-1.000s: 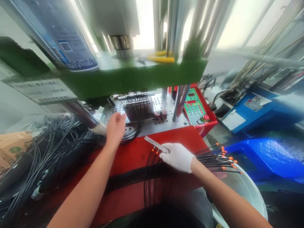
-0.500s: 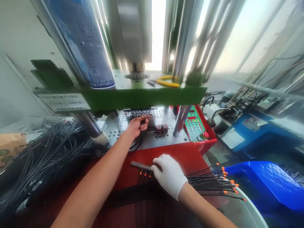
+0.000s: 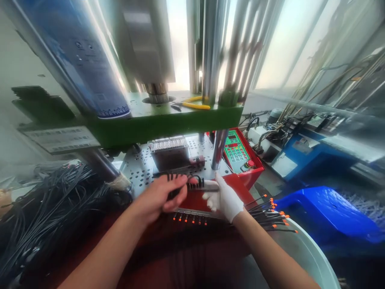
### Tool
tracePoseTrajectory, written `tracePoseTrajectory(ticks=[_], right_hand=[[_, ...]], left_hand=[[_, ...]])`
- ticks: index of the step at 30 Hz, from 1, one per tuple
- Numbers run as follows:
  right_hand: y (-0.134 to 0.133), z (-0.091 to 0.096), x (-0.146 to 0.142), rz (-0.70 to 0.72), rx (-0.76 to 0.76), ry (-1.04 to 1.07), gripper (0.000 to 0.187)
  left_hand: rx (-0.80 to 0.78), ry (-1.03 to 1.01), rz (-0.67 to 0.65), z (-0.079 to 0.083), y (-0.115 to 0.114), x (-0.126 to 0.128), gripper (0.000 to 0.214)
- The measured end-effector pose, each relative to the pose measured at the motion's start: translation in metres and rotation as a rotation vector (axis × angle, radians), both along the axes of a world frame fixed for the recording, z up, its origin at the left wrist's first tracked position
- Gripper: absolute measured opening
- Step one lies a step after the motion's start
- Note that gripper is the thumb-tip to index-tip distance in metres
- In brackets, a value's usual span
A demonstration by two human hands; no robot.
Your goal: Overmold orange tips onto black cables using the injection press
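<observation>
My bare left hand [image 3: 164, 195] is closed around a bunch of black cables [image 3: 192, 182] with moulded ends, held over the front of the perforated steel plate [image 3: 136, 170] of a green press. My right hand [image 3: 224, 198], in a white glove, pinches the right end of the same bunch. Just below both hands a metal strip [image 3: 192, 214] carrying cables with orange tips lies on the red machine front [image 3: 240, 182]. A dark mould block [image 3: 170, 154] sits empty farther back on the plate.
A big heap of black cables [image 3: 45, 208] fills the left. More orange-tipped cables [image 3: 270, 216] fan over a white tub [image 3: 303, 253] at the right. A green keypad panel [image 3: 236, 150], a blue crate [image 3: 327, 212] and steel columns [image 3: 218, 148] stand nearby.
My left hand has pulled the black cables out of the mould block toward me. My right hand left the orange-tipped strip and rose to take hold of the bunch's other end.
</observation>
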State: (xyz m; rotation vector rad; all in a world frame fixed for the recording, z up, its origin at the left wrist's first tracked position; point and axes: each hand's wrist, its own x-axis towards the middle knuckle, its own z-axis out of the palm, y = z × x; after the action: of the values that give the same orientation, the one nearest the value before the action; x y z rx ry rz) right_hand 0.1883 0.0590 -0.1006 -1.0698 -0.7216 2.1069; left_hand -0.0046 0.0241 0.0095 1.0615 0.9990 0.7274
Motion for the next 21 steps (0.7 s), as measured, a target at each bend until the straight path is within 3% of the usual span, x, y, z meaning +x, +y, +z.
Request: tracePoseTrajectory(ticks=[3,6,10,13,17,21], right_hand=[[-0.006,-0.007,0.005,-0.123,0.022,-0.047,0.057],[-0.018,-0.006,0.012,-0.248,0.111,-0.017,0.041],[-0.027,0.002,0.025,-0.398,0.251,0.035,0.032],[-0.031,0.006,0.032,-0.403,0.355,0.015,0.033],[-0.038,0.009,0.029,-0.316,0.353,0.042,0.035],[-0.049,0.016,0.023,-0.253,0.305,0.088,0.037]], left_hand=[[-0.002,0.132,-0.159,-0.013,-0.045,0.02,0.039],[-0.062,0.161,-0.22,-0.037,-0.087,0.041,0.045],[-0.13,-0.129,-0.178,-0.078,-0.113,0.055,0.067],[-0.132,-0.34,0.029,-0.089,-0.104,0.049,0.07],[-0.267,-0.436,0.515,-0.071,-0.08,0.03,0.058],[-0.263,-0.399,0.616,-0.055,-0.069,0.019,0.045]])
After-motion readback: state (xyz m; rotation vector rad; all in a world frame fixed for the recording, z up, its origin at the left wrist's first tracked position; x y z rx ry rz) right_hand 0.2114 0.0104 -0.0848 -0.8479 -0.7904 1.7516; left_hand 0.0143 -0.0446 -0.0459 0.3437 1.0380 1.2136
